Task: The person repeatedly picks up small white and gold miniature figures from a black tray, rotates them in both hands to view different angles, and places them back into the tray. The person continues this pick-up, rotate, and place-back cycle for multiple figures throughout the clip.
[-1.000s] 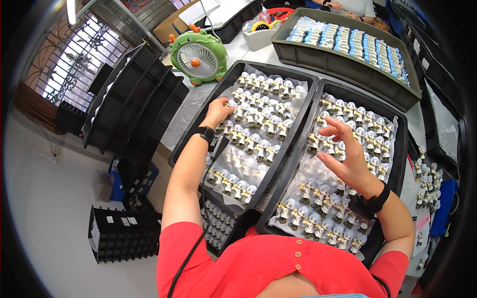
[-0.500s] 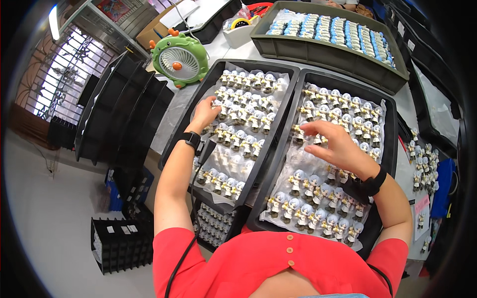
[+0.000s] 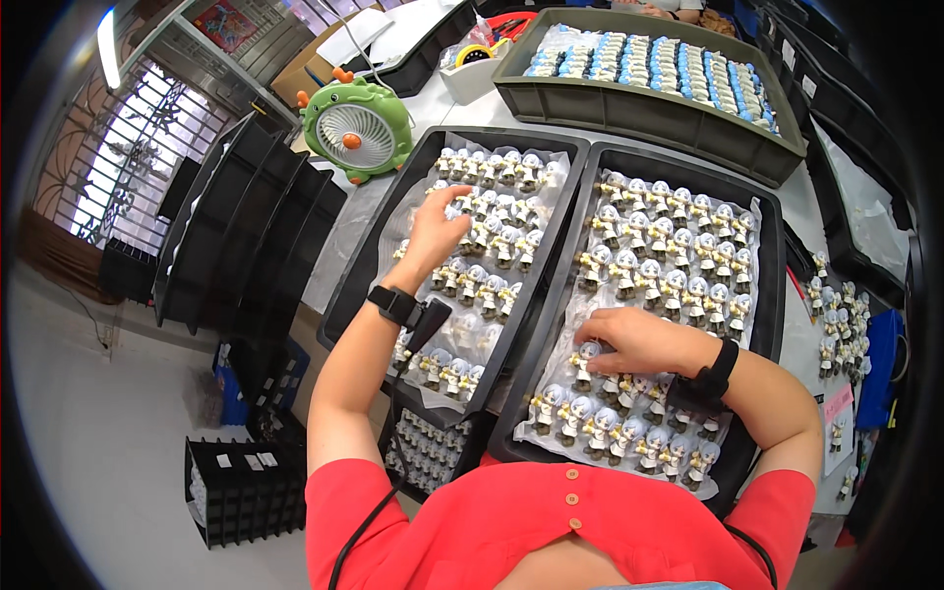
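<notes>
Our left hand (image 3: 436, 239) nearer green fan (image 3: 356, 133), thumb and fingers (image 3: 448, 194) parted. Our right hand (image 3: 639, 339) farther from fan, palm down, fingers curled. Both our elbows bent, forearms (image 3: 364, 344) angled inward.

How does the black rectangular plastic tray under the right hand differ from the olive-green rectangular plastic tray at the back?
The black tray is nearer; the green tray stands farther back. The black tray holds pale-haired figurines; the green tray holds blue-and-white pieces. Both are rectangular, with small items in rows.
</notes>
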Motion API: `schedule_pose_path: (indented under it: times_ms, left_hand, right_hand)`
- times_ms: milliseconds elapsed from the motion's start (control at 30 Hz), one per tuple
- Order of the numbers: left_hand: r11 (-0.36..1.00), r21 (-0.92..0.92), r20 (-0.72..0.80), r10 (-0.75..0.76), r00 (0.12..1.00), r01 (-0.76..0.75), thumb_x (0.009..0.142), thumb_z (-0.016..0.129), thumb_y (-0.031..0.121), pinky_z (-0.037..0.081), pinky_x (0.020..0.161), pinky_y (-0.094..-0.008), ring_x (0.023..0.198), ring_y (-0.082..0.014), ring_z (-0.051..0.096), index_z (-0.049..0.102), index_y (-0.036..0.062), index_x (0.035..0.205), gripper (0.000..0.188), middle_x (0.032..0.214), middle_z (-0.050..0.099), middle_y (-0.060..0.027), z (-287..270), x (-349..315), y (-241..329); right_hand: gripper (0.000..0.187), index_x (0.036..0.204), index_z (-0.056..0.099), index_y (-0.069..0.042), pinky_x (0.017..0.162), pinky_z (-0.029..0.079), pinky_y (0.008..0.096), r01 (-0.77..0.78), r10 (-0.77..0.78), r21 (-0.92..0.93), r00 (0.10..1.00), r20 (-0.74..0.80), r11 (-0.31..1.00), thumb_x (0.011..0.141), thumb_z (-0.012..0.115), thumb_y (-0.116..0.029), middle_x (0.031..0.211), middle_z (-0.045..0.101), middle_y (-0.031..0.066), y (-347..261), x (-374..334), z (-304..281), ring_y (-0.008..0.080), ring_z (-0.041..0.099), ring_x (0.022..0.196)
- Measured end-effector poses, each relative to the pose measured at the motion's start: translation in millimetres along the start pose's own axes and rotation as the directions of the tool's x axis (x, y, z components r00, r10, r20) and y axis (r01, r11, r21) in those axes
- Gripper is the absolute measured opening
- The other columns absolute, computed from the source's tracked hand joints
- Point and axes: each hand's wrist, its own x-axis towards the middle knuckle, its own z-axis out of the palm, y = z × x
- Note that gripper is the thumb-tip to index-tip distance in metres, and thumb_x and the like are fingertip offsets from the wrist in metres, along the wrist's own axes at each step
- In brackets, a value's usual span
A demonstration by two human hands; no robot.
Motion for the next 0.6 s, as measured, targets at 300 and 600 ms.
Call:
schedule_pose_path:
  times_ms: [300, 600]
  left_hand:
    - [0.665, -0.67, 0.581, 0.193, 0.791, 0.33, 0.087, 0.06, 0.005, 0.032, 0.104, -0.0292, 0.123, -0.0114, 0.043, 0.052, 0.0037, 0.126, 0.04, 0.125, 0.053, -0.0031, 9, -79, 156]
    - [0.597, -0.747, 0.431, 0.103, 0.897, 0.291, 0.087, 0.058, 0.004, 0.033, 0.104, -0.0311, 0.119, -0.0126, 0.044, 0.048, 0.0034, 0.126, 0.04, 0.127, 0.05, -0.0047, 42, -90, 153]
  right_hand:
    - [0.041, 0.106, 0.06, -0.003, 0.076, 0.048, 0.041, -0.097, 0.095, 0.071, 0.995, 0.034, 0.993, 0.072, 0.072, -0.02, 0.093, 0.058, 0.0173, -10, -4, -7, 0.0331, 0.06, 0.084]
    - [0.038, 0.103, 0.061, -0.005, 0.075, 0.047, 0.0327, 0.103, -0.064, 0.067, 0.895, -0.441, 0.992, 0.068, 0.073, -0.012, 0.09, 0.053, 0.0103, -10, -7, -36, 0.0258, 0.057, 0.086]
